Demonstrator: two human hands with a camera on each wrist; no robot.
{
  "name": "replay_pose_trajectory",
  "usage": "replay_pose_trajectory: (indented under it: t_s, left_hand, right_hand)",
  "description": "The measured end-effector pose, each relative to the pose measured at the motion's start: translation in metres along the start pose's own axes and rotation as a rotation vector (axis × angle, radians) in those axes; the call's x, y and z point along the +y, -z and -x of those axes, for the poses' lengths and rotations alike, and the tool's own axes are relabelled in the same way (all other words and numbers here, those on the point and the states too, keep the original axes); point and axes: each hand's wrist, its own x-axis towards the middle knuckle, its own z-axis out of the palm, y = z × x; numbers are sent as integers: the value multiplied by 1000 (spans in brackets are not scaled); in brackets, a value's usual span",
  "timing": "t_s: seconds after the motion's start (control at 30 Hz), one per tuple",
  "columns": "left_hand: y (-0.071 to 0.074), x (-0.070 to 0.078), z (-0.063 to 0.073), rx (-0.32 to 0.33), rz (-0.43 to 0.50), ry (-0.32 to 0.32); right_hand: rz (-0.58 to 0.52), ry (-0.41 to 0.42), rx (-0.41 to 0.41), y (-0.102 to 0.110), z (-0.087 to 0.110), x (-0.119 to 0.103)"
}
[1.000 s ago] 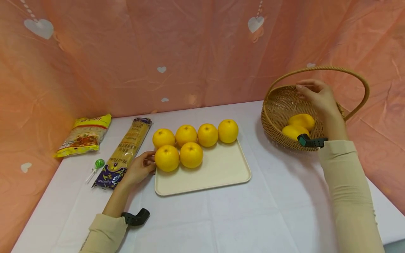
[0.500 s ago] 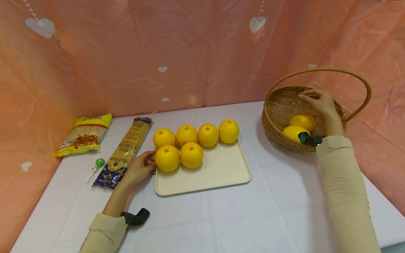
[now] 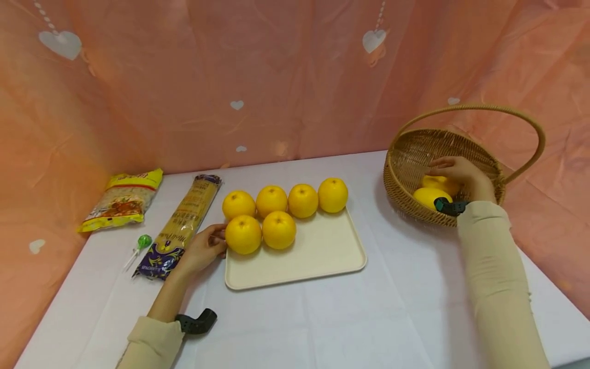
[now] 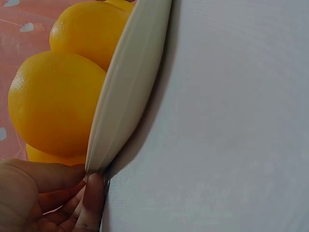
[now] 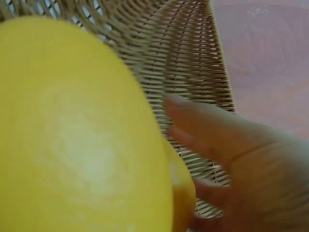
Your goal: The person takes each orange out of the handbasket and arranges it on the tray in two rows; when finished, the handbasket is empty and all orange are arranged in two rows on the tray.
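My left hand is at the left rim of a cream tray; in the left wrist view thumb and finger pinch the tray's edge. Several oranges stand on the tray in two rows. My right hand reaches down into a wicker basket, over an orange-yellow, mango-like fruit that it partly hides. A smooth yellow oval fruit lies in front of that one. In the right wrist view the right thumb and fingers are spread beside the mango-like fruit, behind the large yellow one.
Left of the tray lie a spaghetti packet, a green lollipop and a yellow food bag. The basket's tall handle arches over the right hand. A pink curtain hangs behind the white table.
My right hand has lowered from the basket's upper back toward the fruits inside it. The left hand stays at the tray's rim.
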Motion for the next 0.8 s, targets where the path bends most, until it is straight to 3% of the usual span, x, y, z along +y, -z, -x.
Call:
replay_pose_trajectory:
  t_s: [0.1,0.2,0.4,0.5,0.67,0.8]
  left_hand:
    - [0,-1,1,6,5,-6]
    - [0,-1,0,5,19,-2]
    - [-2,0,0,-5,44,22]
    - [-2,0,1,-7,46,28]
    - [-2,1,1,-4,43,22]
    - [-1,2,2,-4,44,20]
  right_hand:
    - [-7,-65,-121,-4,0,3]
    - [-46,-128,-188,-6,0,3]
    - [-260,-263,-263,-7,3,1]
    - [-255,-277,-268,-6,2,2]
    - [-71,-203,-221,-5,-2,4]
    - [-80,-175,-140,-3,-2,4]
